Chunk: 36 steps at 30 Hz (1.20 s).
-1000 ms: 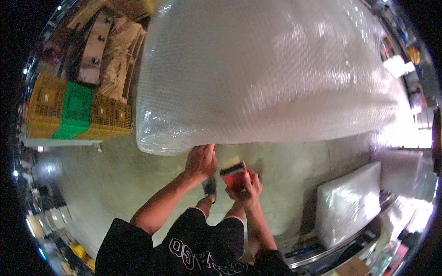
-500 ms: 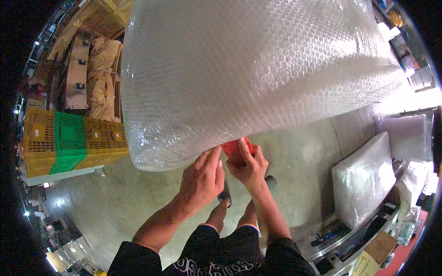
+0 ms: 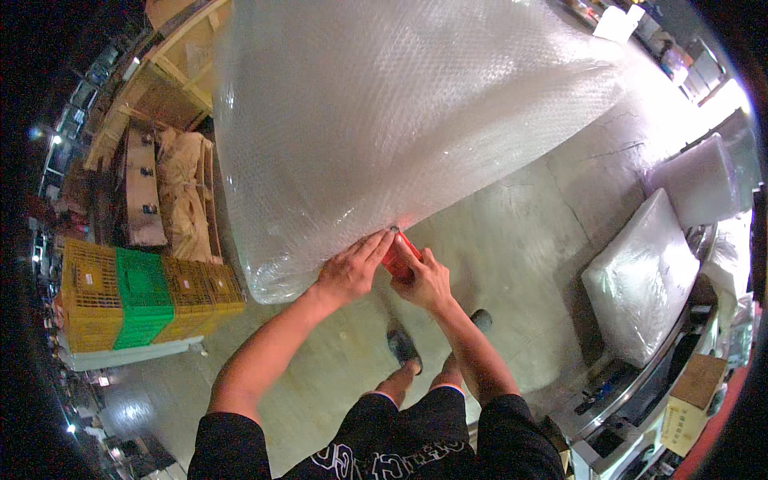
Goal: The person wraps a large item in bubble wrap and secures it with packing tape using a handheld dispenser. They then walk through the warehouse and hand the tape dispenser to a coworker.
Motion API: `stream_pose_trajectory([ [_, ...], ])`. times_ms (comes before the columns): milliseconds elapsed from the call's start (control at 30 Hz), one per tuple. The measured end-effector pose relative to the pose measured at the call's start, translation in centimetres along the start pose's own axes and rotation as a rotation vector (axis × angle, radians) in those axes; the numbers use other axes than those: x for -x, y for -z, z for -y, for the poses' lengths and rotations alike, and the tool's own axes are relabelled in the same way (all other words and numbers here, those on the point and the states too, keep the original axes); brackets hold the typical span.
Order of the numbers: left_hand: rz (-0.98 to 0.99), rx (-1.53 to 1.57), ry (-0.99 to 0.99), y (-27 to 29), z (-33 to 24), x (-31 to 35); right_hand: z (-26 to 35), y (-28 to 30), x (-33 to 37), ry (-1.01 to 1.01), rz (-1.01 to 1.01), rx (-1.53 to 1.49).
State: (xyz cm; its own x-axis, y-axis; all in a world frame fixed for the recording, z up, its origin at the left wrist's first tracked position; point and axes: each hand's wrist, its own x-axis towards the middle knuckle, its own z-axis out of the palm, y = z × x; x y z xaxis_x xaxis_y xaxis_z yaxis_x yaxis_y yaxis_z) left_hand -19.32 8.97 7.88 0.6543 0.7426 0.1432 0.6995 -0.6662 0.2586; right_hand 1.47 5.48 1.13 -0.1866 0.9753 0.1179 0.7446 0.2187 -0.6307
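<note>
A large bubble-wrapped bundle [image 3: 384, 120] fills the view ahead, its near edge running slantwise just beyond my hands. My left hand [image 3: 350, 268] lies with fingers stretched out on that near edge, fingertips touching the wrap and close to the red tool. In my right hand [image 3: 424, 282] is a red handheld tool [image 3: 398, 258], gripped with the thumb along it and its dark tip against the wrap's edge. My palm covers much of the tool, so its exact kind cannot be made out.
Yellow and green plastic crates [image 3: 144, 300] stand at the left, with brown wrapped goods [image 3: 186, 184] beyond them. At the right, a smaller plastic-wrapped package [image 3: 644, 280] leans near a bubble wrap roll [image 3: 696, 182] and a cardboard box [image 3: 696, 384]. My feet are on a concrete floor [image 3: 528, 264].
The whole view has shifted and turned slightly. My left fingers have come against the wrap's edge, nearer the red tool's tip. The right hand still grips the tool.
</note>
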Motion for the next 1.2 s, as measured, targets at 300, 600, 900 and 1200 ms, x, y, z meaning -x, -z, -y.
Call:
stream_pose_trajectory([
  [300,0.047,0.051,0.076,1.1,-1.0,-0.4,0.3,1.2,1.4,0.041,-0.067,0.023],
  [600,0.181,-0.746,-0.049,-3.7,0.3,1.2,-0.2,-1.4,-0.3,-0.14,0.088,0.041],
  [900,0.282,-1.054,-0.026,-7.2,1.3,1.6,0.3,2.6,2.0,-0.234,0.269,0.073],
  [1200,-0.023,-1.225,0.028,-11.0,2.9,1.6,-0.7,2.1,2.6,-0.237,0.252,0.122],
])
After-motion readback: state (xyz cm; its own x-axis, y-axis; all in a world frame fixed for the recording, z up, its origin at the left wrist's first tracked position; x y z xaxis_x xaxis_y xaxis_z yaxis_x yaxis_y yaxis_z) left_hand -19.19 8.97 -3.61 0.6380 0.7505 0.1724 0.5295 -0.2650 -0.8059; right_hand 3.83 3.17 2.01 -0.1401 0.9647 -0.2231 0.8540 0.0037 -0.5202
